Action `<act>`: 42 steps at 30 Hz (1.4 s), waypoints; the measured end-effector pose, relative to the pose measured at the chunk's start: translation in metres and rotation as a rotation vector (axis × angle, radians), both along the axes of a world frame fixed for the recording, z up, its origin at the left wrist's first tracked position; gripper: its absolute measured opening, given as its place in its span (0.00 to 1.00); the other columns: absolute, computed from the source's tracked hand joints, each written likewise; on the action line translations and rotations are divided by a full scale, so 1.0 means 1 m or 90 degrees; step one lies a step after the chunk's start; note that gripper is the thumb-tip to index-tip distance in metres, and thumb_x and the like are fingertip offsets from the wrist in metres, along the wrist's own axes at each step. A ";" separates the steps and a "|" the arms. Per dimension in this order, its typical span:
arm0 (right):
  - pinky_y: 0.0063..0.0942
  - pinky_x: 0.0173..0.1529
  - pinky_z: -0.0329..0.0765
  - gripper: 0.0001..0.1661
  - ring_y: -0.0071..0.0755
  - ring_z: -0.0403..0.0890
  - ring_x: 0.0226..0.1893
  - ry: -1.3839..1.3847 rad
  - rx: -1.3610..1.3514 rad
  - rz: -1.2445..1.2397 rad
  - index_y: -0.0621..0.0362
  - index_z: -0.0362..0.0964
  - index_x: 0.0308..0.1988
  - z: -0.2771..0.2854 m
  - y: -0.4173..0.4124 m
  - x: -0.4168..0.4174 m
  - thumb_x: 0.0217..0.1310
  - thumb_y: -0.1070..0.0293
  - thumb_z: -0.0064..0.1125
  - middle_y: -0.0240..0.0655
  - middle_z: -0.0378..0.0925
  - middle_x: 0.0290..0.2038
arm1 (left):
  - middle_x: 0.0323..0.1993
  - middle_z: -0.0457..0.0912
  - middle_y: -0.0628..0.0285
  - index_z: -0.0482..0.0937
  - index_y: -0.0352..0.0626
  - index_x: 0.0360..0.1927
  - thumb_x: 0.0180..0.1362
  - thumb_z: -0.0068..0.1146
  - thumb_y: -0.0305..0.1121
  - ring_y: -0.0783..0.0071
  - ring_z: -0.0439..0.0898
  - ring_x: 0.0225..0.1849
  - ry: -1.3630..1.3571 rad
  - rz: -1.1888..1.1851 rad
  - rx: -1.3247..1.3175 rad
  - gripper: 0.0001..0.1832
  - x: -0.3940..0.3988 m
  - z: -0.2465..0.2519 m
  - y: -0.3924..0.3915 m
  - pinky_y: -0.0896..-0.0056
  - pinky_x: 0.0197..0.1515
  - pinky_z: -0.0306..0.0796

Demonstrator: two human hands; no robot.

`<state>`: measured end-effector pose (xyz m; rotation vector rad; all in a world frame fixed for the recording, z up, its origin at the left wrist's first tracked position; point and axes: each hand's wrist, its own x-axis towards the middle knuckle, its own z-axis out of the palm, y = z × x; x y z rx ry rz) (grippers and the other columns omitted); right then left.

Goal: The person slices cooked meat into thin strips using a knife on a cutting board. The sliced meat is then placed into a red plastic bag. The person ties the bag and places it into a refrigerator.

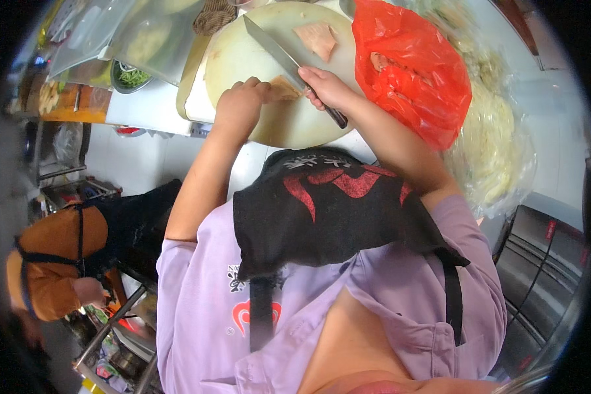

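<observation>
A round cutting board (236, 54) lies before me. My right hand (327, 87) grips a kitchen knife (275, 48) by its dark handle, the blade pointing up and to the left across the board. With bent fingers, my left hand (241, 101) presses on a flat brownish piece of food (284, 88), perhaps meat or tofu, beside the blade. Whether the edge touches this piece I cannot tell. Farther up the board rests a second, pale pinkish piece of food (317, 39), apart from both hands.
Right of the board sits a red plastic bag (413, 74) with food inside. Beyond it is a clear bag of pale shredded vegetables (487, 143). At left stand a bowl of green strips (133, 79) and clear plastic covers (152, 39). Another person (64, 246) bends at lower left, near a metal rack (113, 325).
</observation>
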<state>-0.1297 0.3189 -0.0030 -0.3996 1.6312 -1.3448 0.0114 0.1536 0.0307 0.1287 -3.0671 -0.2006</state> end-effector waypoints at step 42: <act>0.17 0.17 0.62 0.25 0.15 0.61 0.13 0.020 0.123 0.033 0.51 0.63 0.58 0.010 0.024 0.015 0.70 0.49 0.40 0.26 0.63 0.21 | 0.57 0.72 0.60 0.72 0.45 0.55 0.55 0.53 0.38 0.61 0.70 0.57 0.158 0.029 0.075 0.23 0.016 -0.080 0.018 0.56 0.58 0.62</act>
